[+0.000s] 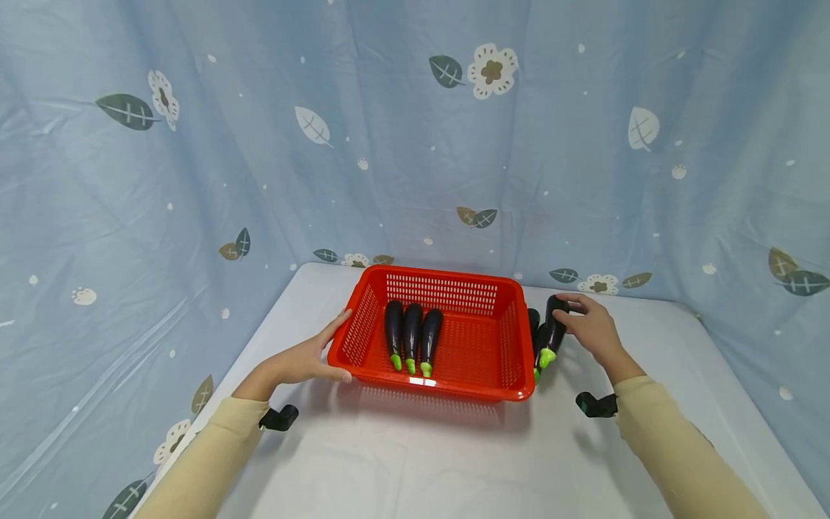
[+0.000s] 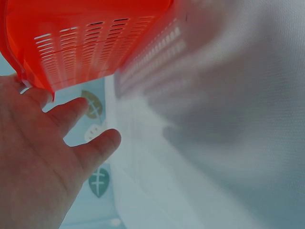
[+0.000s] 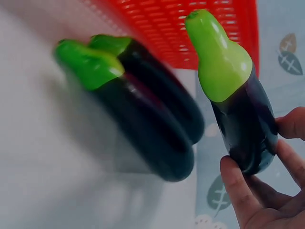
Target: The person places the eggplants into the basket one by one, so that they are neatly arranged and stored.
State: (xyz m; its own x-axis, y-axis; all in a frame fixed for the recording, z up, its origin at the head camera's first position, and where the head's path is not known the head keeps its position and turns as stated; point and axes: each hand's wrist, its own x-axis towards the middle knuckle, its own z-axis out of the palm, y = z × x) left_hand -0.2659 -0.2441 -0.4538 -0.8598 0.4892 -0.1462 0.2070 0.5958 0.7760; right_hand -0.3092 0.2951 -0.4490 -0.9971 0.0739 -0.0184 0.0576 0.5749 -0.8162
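In the head view a red plastic basket stands mid-table with three dark eggplants lying side by side in its left half. My left hand rests at the basket's left front corner, thumb along the front rim. In the left wrist view its other fingers spread out fairly straight. Just beyond the basket's right wall, my right hand pinches an eggplant by its dark rounded end, green cap pointing away from the palm. Two more eggplants lie together on the table below it, partly hidden in the head view.
The table has a white cover. A blue patterned curtain hangs behind it and along both sides. Each wrist carries a small black device. The basket's right wall rises close beside the loose eggplants.
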